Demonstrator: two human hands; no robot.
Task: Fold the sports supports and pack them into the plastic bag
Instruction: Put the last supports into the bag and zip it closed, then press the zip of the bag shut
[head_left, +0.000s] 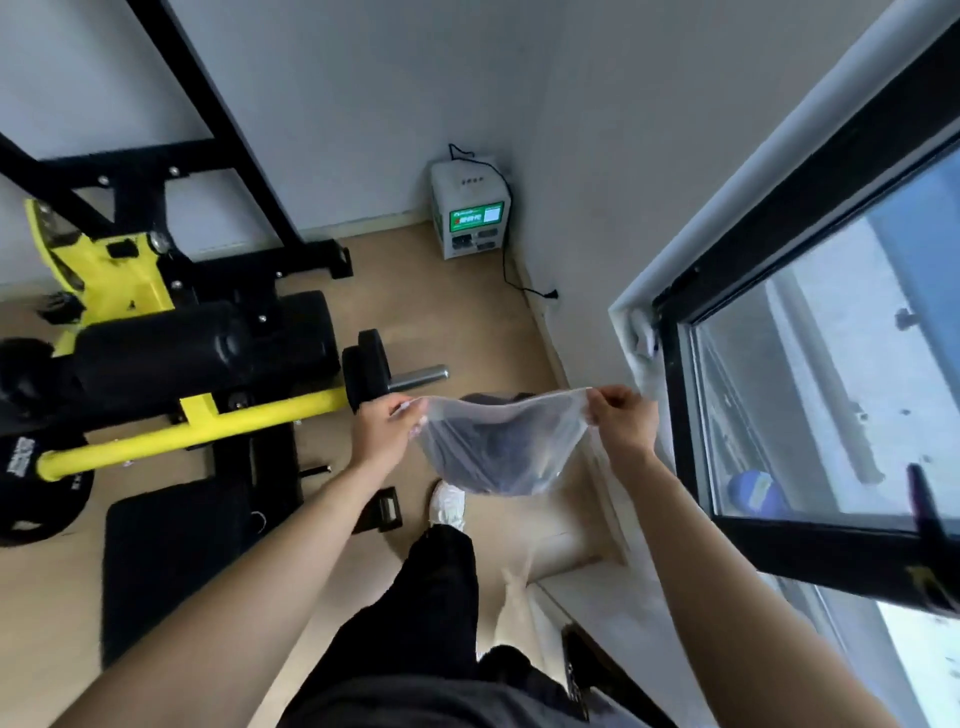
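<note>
A clear plastic bag (550, 415) hangs in the air in front of me, stretched between both hands. Dark sports supports (483, 452) show through its film, bunched inside and sagging toward the bottom. My left hand (382, 428) pinches the bag's upper left corner. My right hand (621, 421) pinches the upper right corner, so the top edge is pulled taut between them.
A yellow and black weight machine (171, 353) with a plate and steel bar stands at the left. A black mat (171, 561) lies on the wooden floor. A white box with a green screen (470, 213) sits in the corner. A window (831, 374) and sill are at the right. My legs and white shoe (447, 504) are below.
</note>
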